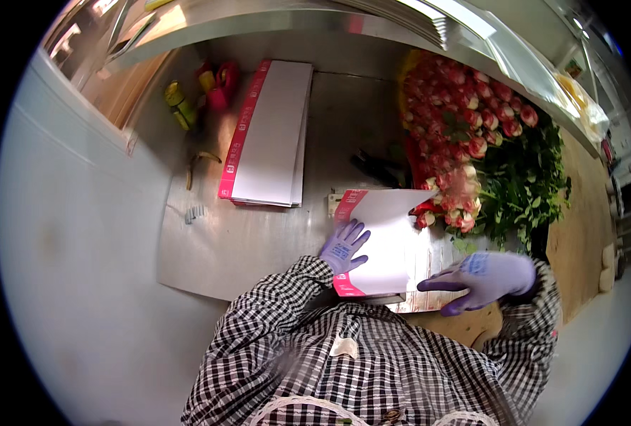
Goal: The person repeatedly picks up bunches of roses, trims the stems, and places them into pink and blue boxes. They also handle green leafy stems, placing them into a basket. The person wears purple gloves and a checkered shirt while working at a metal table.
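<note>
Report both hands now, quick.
Left hand: open, resting on the pink-edged white paper sheet.
Right hand: open, nothing visible in it.

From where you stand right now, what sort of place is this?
Probably a florist's workroom or flower-packing room: red-and-white roses with leafy green stems lie at the right of a grey metal worktable, and a pink-edged white paper sheet lies under the lilac-gloved left hand.

White sheet (386, 245), pink band down its left edge — right side bowed upward, over a grey table (205, 252)
</note>
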